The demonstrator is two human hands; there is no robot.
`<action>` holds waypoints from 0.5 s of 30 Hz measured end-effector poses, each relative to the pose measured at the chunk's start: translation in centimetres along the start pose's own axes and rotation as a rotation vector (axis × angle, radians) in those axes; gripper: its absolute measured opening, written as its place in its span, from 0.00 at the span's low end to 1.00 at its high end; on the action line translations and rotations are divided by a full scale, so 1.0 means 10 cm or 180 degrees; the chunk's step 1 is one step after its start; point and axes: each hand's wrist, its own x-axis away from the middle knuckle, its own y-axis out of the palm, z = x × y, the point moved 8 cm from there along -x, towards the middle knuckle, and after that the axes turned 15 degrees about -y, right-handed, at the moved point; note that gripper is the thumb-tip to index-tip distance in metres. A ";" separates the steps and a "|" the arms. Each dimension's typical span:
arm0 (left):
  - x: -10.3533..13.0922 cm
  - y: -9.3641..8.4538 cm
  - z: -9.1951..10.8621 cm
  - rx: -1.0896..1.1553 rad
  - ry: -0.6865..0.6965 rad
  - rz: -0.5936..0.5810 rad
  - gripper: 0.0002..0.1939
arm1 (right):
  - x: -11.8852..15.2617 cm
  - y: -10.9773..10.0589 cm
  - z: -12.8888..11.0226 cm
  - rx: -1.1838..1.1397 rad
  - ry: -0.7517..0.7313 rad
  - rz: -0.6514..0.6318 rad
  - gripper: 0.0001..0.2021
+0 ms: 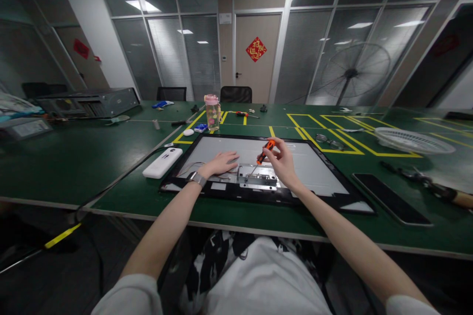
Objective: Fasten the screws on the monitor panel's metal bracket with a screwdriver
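Note:
A flat monitor panel (318, 167) lies face down on the green table, with a black frame and a metal bracket plate (258, 177) near its front edge. My right hand (283, 160) grips an orange-handled screwdriver (266, 150), its tip pointing down at the bracket. Resting flat on the panel just left of the bracket is my left hand (220, 163), fingers spread, a watch on its wrist.
A white power brick (162, 162) with a black cable lies left of the panel. A pink-lidded bottle (212, 112), glasses (328, 141), a fan grille (414, 140), a black strip (391, 198) and a computer case (88, 102) are on the table (74, 157).

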 end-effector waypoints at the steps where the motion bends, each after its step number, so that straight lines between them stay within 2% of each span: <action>1: 0.00 0.00 0.00 -0.0010 0.0012 0.0000 0.29 | 0.00 0.00 0.00 0.0004 0.0004 0.0011 0.17; 15: 0.00 0.00 0.00 -0.0006 0.0006 0.0021 0.29 | -0.01 0.03 -0.06 0.0072 -0.0109 -0.0104 0.17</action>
